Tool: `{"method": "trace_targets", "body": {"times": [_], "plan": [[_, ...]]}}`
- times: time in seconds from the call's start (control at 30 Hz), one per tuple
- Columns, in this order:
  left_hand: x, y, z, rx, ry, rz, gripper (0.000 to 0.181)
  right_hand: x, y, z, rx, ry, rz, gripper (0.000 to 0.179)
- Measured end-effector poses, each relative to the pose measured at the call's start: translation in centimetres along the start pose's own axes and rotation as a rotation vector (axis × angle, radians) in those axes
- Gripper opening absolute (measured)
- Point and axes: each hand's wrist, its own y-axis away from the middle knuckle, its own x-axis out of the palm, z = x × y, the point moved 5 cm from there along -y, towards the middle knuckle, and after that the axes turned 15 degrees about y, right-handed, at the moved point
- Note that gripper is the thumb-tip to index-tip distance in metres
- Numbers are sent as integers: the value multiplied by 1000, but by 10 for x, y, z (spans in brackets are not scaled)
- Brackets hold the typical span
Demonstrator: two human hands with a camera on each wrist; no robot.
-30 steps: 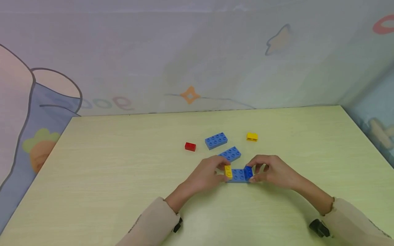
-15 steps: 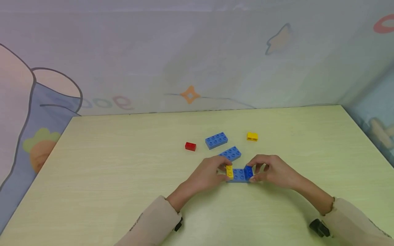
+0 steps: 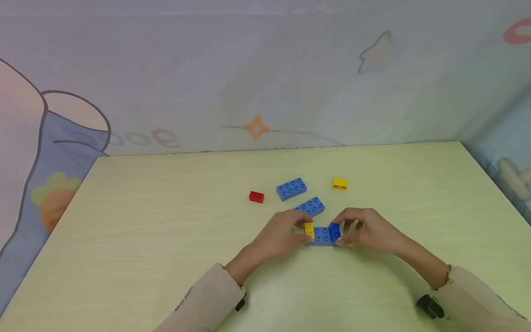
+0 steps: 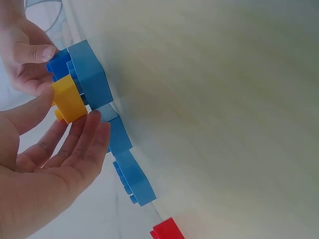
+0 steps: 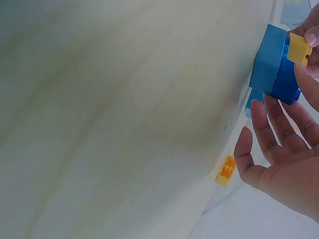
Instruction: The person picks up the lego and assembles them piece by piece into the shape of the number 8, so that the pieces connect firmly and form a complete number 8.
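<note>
A light blue eight-stud building brick (image 3: 321, 235) lies flat on the table before the person. At its left end, the left hand (image 3: 279, 234) pinches a small yellow brick (image 3: 309, 230) between thumb and fingers. In the left wrist view the yellow brick (image 4: 70, 99) looks slightly tilted, with light blue studs showing beside it; whether it is fully seated I cannot tell. The right hand (image 3: 369, 230) holds a dark blue brick (image 3: 335, 232) at the right end. From the right wrist view, that dark blue brick (image 5: 285, 82) sits flush against the light blue one.
Just behind the hands lies another light blue brick (image 3: 312, 207), partly hidden by the left fingers. Farther back are a third light blue brick (image 3: 292, 189), a red brick (image 3: 256, 197) and a yellow brick (image 3: 339, 184) on its side. A printed cloth (image 3: 199, 83) hangs behind the table.
The left hand has shifted the yellow brick slightly to the right over the light blue brick's left end. The right hand and the loose bricks stay where they were.
</note>
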Motion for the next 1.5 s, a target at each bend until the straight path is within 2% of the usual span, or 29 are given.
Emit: {"method": "trace_targets", "body": {"times": [0.63,1.5], "plan": [[1,-1,-4,-11,-36,8,33,-1,0,1,18,-3,4,27],[1,-1,-2,-40,-7,2,32,0,1,0,48,33,20,29]]}}
